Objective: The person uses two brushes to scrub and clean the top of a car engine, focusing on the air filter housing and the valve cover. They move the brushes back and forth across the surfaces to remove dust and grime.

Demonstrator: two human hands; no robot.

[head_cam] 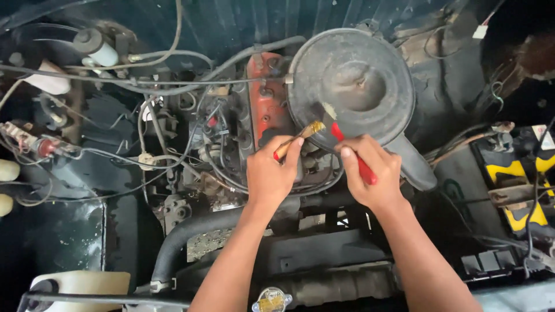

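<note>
A: Head view, looking down into an engine bay. Left hand (269,173) closed around a small wooden-handled brush (298,138), bristles touching the near rim of the round black air cleaner housing (352,81).

B: Right hand (370,173) clamped on a red-handled brush (350,153), pale bristles resting on the housing's lid just beside the first brush. Both grips shut on their handles, no slack showing.

A: Dusty lid, grimy all over. Best kept to short strokes outward, away from the centre dome, judging by the dirt lying there.

B: Agreed. Light pressure too; loose wires (167,86) and hoses close on the left, red valve cover (263,98) right beside the housing. Worth keeping bristles off those.

A: Black radiator hose (191,231) under the left forearm, radiator cap (272,300) at the bottom edge, battery with yellow markings (514,190) well off to the right.

B: Elbows high, then, clear of the hose.
</note>
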